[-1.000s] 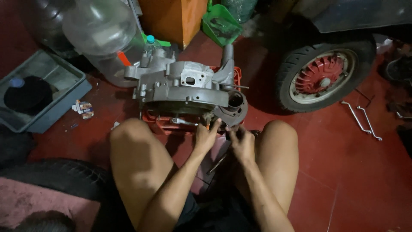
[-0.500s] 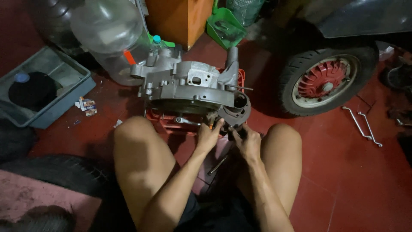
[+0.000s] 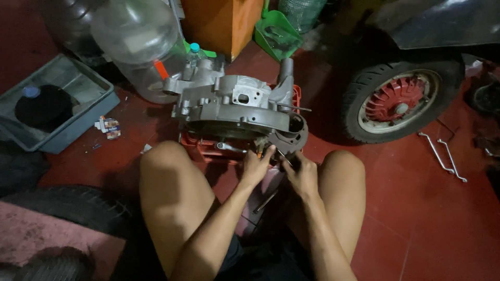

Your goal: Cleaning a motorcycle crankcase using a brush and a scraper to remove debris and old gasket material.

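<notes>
A small vehicle's black tyre with a red hub (image 3: 400, 105) stands at the right on the red floor (image 3: 432, 218). Left of it a grey engine crankcase (image 3: 234, 109) rests on a red crate (image 3: 205, 148), just ahead of the person's bare knees. The left hand (image 3: 257, 167) touches the case's lower edge, its fingers (image 3: 266, 154) curled on a small part there. Just beside it, the right hand (image 3: 301, 174) pinches a thin metal tool (image 3: 282, 156), its tip at the casing.

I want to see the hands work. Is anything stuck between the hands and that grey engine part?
Nothing visible. The left hand and right hand already touch the lower front edge of the engine casing, which rests on a red crate.
</notes>
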